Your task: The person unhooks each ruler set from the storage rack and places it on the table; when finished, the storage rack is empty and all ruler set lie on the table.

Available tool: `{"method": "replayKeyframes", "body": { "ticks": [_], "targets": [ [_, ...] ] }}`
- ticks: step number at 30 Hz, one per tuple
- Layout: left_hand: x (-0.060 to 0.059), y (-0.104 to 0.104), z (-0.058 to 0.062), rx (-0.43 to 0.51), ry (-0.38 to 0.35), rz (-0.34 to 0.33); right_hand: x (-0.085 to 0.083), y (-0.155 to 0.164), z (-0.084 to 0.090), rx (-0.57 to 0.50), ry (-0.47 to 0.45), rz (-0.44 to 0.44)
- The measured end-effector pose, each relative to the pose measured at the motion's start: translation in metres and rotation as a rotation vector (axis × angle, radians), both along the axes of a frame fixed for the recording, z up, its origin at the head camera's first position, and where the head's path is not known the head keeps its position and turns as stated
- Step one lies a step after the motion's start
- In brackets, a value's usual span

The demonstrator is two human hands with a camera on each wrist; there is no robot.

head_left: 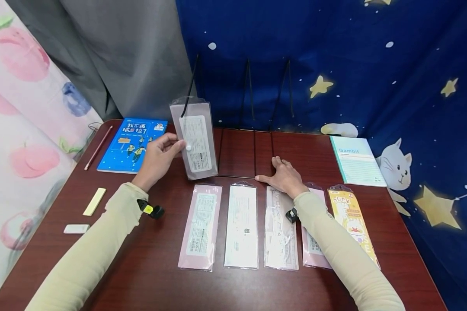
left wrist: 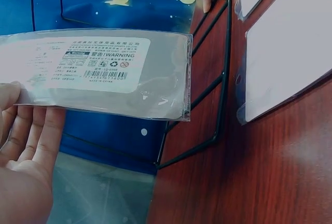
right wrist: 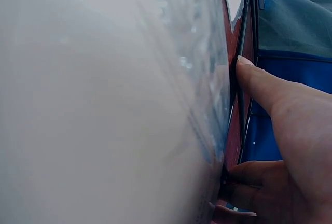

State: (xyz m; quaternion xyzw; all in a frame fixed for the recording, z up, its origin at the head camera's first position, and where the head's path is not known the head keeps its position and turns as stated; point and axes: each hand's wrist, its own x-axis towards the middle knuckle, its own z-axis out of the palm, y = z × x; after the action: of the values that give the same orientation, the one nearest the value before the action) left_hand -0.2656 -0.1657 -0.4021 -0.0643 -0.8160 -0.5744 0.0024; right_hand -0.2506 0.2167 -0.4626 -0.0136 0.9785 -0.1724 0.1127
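Note:
My left hand pinches a clear plastic packet with a white printed label, its thumb on the front face. The packet is upright with its top at the left prong of a black wire rack. In the left wrist view the packet shows a barcode, and the fingers sit behind its lower edge. My right hand rests on the rack's front right corner, thumb at the front bar and fingers at the side bar. In the right wrist view a blurred pale packet fills the left side, beside the thumb.
In front of the rack lie a pink packet, a white one, a clear one, another pink one and a yellow duck packet. A blue book, pencil, yellow strip, eraser and notebook flank them.

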Motion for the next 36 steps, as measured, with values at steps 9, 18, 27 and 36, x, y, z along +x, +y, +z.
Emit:
{"method": "replayKeyframes", "body": {
  "ticks": [9, 18, 27, 36],
  "targets": [
    [0.016, -0.004, -0.001, -0.025, 0.024, -0.013, 0.0, -0.001, 0.0, 0.001, -0.006, 0.0],
    [0.034, -0.008, 0.0, -0.035, 0.045, -0.026, 0.001, 0.0, -0.001, 0.002, 0.002, -0.002],
    [0.051, -0.009, 0.005, -0.038, 0.07, -0.037, 0.001, -0.001, -0.001, 0.002, -0.004, 0.001],
    [0.069, -0.014, 0.009, -0.075, 0.097, -0.041, 0.001, 0.001, -0.001, -0.004, -0.002, 0.0]
  ]
}}
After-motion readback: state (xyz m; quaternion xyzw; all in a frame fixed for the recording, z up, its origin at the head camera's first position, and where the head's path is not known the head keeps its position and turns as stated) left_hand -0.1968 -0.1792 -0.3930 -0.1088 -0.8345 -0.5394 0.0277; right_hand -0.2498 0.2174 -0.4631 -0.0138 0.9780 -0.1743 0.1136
